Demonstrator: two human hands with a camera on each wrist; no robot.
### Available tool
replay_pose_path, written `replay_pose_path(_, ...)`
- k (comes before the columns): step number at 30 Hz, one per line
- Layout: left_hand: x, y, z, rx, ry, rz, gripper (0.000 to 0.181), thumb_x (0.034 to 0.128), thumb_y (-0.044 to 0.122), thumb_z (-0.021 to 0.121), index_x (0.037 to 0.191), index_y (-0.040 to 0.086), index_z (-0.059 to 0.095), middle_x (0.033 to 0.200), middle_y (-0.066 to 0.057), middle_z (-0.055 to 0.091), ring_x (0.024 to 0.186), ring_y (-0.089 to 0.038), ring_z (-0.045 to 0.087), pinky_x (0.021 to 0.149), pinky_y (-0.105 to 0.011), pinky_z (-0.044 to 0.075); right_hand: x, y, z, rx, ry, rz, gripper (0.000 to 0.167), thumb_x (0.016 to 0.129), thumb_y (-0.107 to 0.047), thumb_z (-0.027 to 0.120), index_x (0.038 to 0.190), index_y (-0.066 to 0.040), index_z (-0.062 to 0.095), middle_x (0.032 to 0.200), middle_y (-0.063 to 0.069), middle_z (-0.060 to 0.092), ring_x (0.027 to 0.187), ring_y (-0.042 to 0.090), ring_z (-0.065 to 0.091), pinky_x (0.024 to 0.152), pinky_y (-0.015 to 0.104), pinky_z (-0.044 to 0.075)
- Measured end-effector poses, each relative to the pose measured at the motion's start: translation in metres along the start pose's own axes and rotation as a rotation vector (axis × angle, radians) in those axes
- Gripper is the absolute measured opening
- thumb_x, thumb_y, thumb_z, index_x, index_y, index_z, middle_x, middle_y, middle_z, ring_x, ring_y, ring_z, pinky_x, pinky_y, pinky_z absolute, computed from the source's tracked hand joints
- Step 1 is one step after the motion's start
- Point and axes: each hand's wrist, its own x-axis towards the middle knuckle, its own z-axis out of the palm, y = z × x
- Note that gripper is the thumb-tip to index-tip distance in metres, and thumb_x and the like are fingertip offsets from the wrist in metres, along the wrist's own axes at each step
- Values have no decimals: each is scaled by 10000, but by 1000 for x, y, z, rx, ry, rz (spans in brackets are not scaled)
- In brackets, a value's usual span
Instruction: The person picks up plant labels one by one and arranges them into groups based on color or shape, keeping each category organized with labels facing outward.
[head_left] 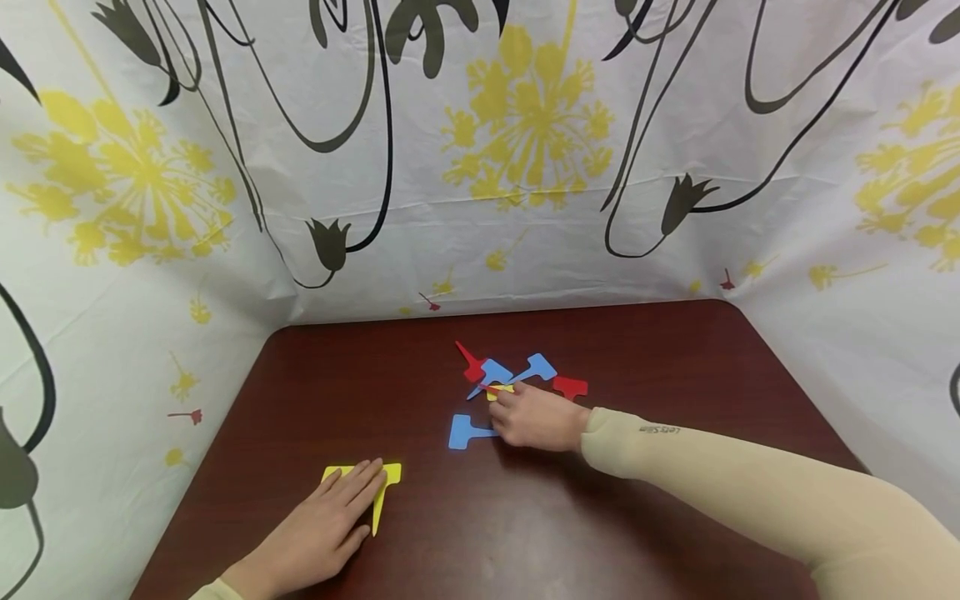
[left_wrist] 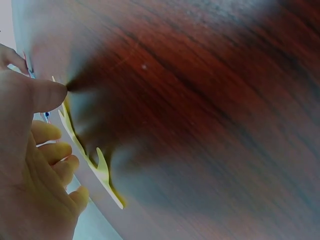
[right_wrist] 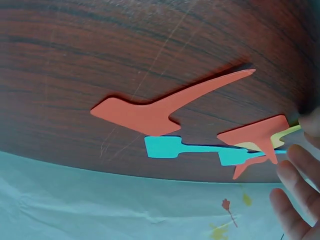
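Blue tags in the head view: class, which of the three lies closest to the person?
The blue tag with its stem pointing toward the right hand; the other two blue tags lie farther back.

The dark wood-grain table (head_left: 645, 350) bears a blue T-shaped plant label (head_left: 461, 432); toward its eight o'clock, a yellow label (head_left: 392, 474); toward one, clustered red, blue and yellow labels (head_left: 538, 365).

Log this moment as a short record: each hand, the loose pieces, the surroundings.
Left hand: fingers extended over yellow pieces, partly hidden, count unclear
Right hand: fingertips by a yellow piece; grip unclear
Beyond right hand: red pieces, blue pieces
Beside right hand: separate blue piece, stem toward it
Surface: dark brown table
Backdrop: patterned white sheet
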Motion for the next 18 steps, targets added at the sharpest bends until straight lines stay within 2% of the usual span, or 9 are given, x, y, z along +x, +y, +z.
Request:
replay_pose_path(6, 1, 1, -2, -13, -17, -2, 635, 963, 235, 651, 1531, 56, 430, 1610, -104, 342, 1456, -274, 354, 1088, -546, 384, 0, -2, 0, -64, 34, -55, 397, 807, -349, 865, 1151, -176, 766, 1038, 50, 684, 931, 193, 641, 828, 365, 567)
replay_pose_path(14, 2, 1, -2, 2, 4, 13, 645, 944, 222, 669, 1522, 48, 442, 1597, -108, 365, 1443, -276, 378, 1078, -542, 399, -1, -1, 2, -78, 33, -95, 450, 786, -411, 870, 1168, -198, 767, 1092, 42, 702, 973, 196, 652, 858, 371, 566)
replay_pose_path(18, 1, 1, -2, -1, -8, 18, 648, 951, 226, 667, 1528, 47, 431, 1601, -109, 358, 1449, -275, 368, 1082, -535, 396, 0, 1, 4, -86, 62, -102, 371, 800, -366, 869, 1106, -181, 773, 1004, 44, 707, 927, 187, 667, 870, 369, 567)
